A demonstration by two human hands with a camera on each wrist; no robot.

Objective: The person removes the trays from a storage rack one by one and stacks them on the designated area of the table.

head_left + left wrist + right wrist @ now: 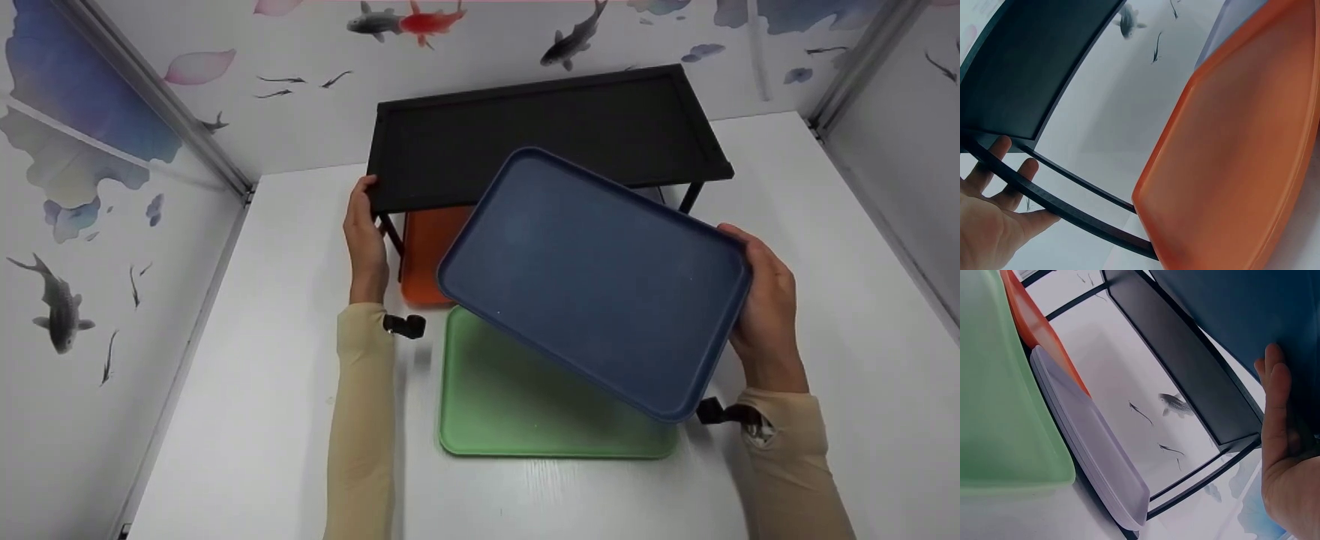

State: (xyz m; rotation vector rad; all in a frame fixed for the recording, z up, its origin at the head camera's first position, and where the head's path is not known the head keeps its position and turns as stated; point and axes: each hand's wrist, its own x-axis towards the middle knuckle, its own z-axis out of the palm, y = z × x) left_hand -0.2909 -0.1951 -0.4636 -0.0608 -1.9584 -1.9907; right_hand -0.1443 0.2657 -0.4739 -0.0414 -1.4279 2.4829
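One blue tray (600, 285) is pinched by right hand (769, 307) above green tray (510, 397); black rack (540, 135) touched by left hand (366, 236), fingers (1028, 167) spread.

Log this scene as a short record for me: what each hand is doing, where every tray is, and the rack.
Left hand: touches the left end of the black rack
Right hand: holds the blue tray by its right edge
Blue tray: raised and angled, partly over the green tray
Green tray: on the white table, in front of the rack
Orange tray: partly under the rack's top
Pale purple tray: beside the orange one
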